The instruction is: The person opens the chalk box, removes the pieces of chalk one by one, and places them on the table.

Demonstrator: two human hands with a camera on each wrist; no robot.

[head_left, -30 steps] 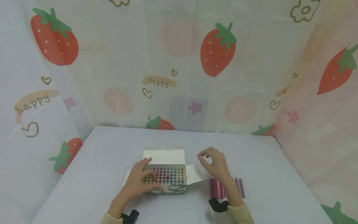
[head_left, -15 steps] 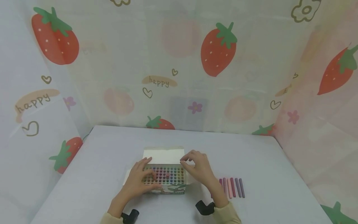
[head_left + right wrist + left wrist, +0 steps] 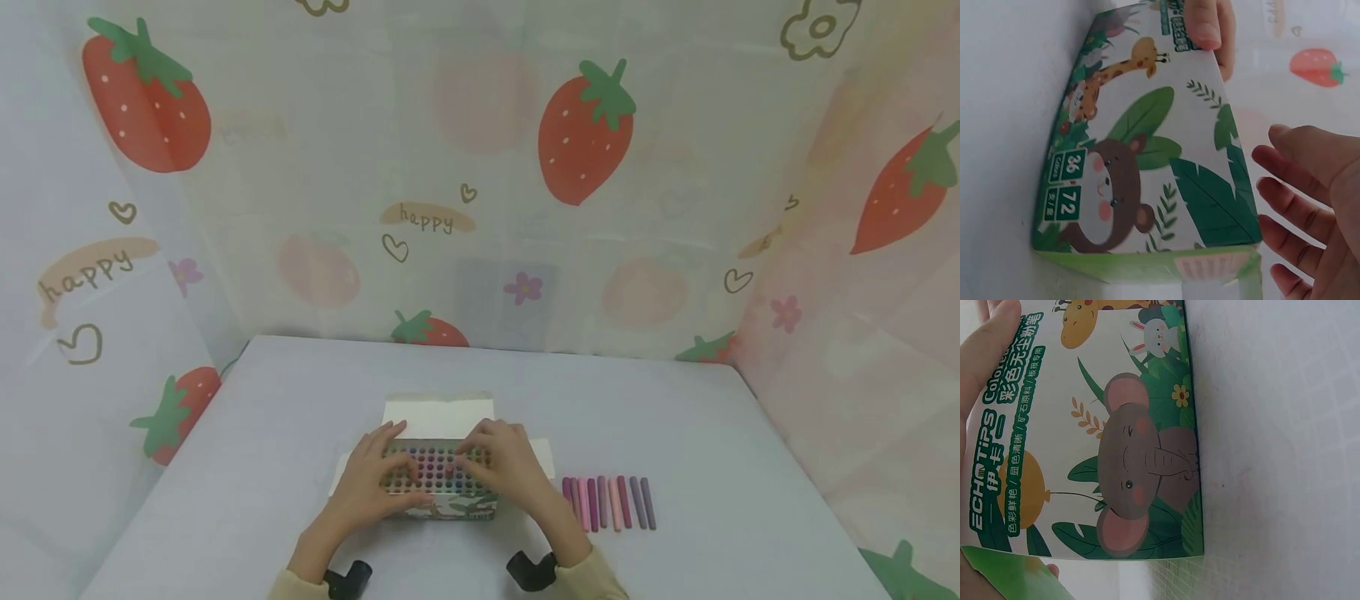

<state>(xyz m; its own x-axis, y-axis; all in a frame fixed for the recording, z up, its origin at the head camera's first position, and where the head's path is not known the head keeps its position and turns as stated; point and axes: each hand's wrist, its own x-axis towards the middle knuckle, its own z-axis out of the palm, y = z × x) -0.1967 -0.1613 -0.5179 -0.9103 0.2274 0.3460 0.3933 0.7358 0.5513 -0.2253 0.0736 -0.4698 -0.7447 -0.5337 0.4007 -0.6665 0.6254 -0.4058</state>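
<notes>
A printed chalk box (image 3: 465, 507) stands with its lid up, full of rows of coloured chalk tips (image 3: 438, 467). One reddish chalk stick (image 3: 450, 472) pokes up above the others. My left hand (image 3: 363, 482) grips the left end of the box, thumb on the printed front and other fingers over the top and back. Over the right half of the box hovers my right hand (image 3: 504, 462), its thumb and index finger apart near the raised stick. In the right wrist view, the fingers of the right hand (image 3: 1310, 206) are loosely bent around nothing.
Several pink and purple chalk sticks (image 3: 615, 502) lie in a row on the white table (image 3: 697, 433), right of the box. The lid flap (image 3: 438, 414) stands up behind, and a side flap (image 3: 542, 457) juts out to the right. Strawberry-print curtains (image 3: 480, 275) enclose the table.
My right hand has moved left and a little down, from beside the box to over its chalk tips, uncovering the row of loose sticks. The left hand has stayed on the box.
</notes>
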